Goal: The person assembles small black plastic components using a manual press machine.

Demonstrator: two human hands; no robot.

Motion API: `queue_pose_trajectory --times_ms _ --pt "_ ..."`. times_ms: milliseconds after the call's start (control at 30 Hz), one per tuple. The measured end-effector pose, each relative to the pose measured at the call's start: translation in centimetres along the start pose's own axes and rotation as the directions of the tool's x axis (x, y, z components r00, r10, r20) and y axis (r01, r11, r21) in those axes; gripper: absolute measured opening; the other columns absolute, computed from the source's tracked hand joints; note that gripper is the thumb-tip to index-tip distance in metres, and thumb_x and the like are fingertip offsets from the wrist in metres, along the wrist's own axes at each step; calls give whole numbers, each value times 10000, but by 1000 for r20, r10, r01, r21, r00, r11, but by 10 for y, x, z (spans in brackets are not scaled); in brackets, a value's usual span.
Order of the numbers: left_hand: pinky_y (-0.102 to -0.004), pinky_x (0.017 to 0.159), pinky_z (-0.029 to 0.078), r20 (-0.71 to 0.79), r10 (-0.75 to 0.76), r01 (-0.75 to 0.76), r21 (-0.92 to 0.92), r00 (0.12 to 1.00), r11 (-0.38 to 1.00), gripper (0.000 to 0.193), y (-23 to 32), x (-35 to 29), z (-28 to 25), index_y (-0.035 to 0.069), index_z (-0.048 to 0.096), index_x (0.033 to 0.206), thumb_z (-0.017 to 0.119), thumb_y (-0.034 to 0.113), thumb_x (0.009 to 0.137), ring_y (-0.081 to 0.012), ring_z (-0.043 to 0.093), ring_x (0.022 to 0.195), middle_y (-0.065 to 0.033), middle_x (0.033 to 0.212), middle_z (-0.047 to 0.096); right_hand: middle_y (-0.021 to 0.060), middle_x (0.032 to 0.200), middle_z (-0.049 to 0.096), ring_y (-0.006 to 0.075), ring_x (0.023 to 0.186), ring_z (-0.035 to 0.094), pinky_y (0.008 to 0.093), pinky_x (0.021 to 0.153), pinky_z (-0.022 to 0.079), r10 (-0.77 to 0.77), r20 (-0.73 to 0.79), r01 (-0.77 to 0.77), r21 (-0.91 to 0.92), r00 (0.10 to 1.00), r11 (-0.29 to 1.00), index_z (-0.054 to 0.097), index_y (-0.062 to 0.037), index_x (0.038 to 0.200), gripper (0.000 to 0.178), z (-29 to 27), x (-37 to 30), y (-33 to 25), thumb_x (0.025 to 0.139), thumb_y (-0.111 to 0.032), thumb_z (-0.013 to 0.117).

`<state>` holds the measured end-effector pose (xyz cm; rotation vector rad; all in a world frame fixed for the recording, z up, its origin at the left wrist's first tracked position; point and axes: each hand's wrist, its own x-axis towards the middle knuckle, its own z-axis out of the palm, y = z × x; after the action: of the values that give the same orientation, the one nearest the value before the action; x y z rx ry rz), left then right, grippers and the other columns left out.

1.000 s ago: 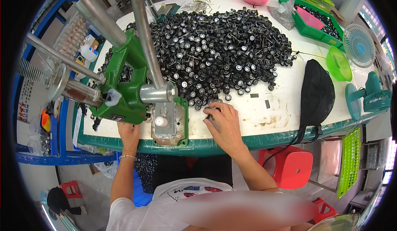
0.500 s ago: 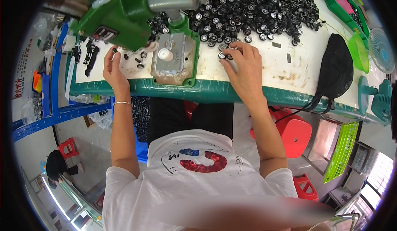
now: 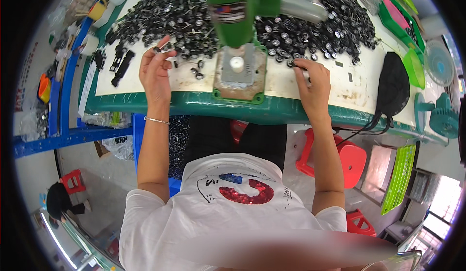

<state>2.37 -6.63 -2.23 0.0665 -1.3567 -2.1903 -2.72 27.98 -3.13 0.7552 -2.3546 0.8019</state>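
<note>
My left hand is raised over the white tabletop, left of a green bench press. Its fingers pinch a small dark piece, too small to make out fully. To the right of the press, my right hand has thumb and fingers closed on a small black toy wheel, at the near edge of a wheel pile. A white round peg stands on the grey metal block of the press, between my hands. A few loose wheels lie between my left hand and the press base.
Black wheels and thin axles form a large heap across the table's far side. Black plastic chassis parts lie at left. A black cloth mask, green bowl and green fan sit at right. Green padding covers the front edge.
The view has shifted left, so the press appears farther right. My left hand has lifted and turned with its piece. My right hand has drawn back slightly, now pinching a wheel.
</note>
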Motion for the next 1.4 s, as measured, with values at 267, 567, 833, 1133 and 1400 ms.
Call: queue_pose_trajectory --times_ms 267,567,833,1133,1400 --pt "-255 714 485 144 -193 205 -80 971 975 191 6 -18 -7 19 545 1075 530 99 901 -193 657 854 -198 1109 646 32 952 650 91 843 581 248 785 467 269 235 -356 595 934 720 651 -12 1054 179 23 31 -74 941 -131 579" --pt "-253 885 493 310 -356 353 67 882 933 293 -7 -36 23 10 672 1089 685 -40 801 -157 640 987 -66 1057 672 82 907 569 192 754 561 309 659 456 108 119 -149 421 987 895 697 -18 978 170 56 43 -89 909 -141 604" --pt "-223 822 476 354 -328 276 191 876 942 272 3 -26 42 8 695 1051 697 -46 784 -105 596 917 -46 1032 645 35 939 589 130 829 553 261 735 432 272 271 -384 682 923 623 677 -7 1036 191 60 38 -74 934 -130 572" --pt "-232 715 443 312 -205 56 426 928 903 131 0 -28 66 4 723 880 731 99 790 -94 584 771 -20 857 669 54 1015 636 138 863 585 296 808 456 431 128 -310 870 893 384 584 8 1198 403 -39 106 -25 998 -318 456" --pt "-242 714 470 323 -198 88 324 926 942 132 -18 -27 88 2 706 890 721 99 801 -80 587 786 0 844 640 -19 665 562 83 485 507 199 439 432 460 116 -281 909 881 309 591 -47 916 213 -107 264 -116 969 -246 539"
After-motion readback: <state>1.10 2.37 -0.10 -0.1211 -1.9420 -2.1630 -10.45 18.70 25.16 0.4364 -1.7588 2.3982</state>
